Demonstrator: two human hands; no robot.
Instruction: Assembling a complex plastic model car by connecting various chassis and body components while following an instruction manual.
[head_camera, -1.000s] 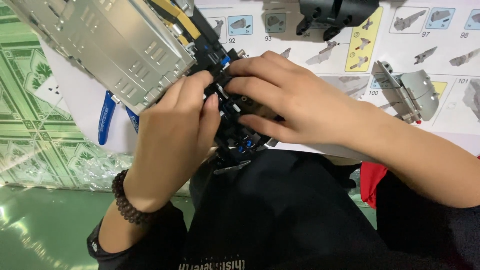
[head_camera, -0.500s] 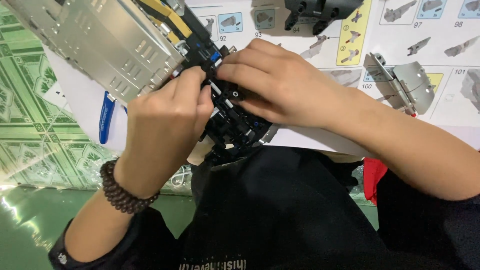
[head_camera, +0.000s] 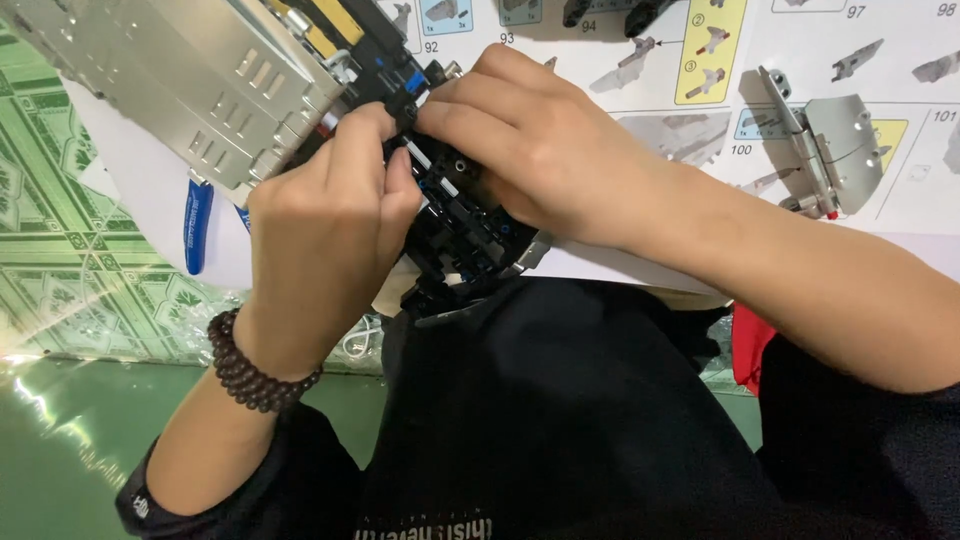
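Two hands meet on one model (head_camera: 300, 110). Its long axis runs from the grey shell at upper left down to the black block end (head_camera: 460, 225) at centre. The left hand (head_camera: 320, 220) pinches that end from the left; the right hand (head_camera: 540, 150) clamps it from the right. Both are equally near, above the instruction sheet (head_camera: 900, 40).

Black brick assembly (head_camera: 462, 232) mostly hidden under hands; grey model (head_camera: 190, 90) cropped top-left
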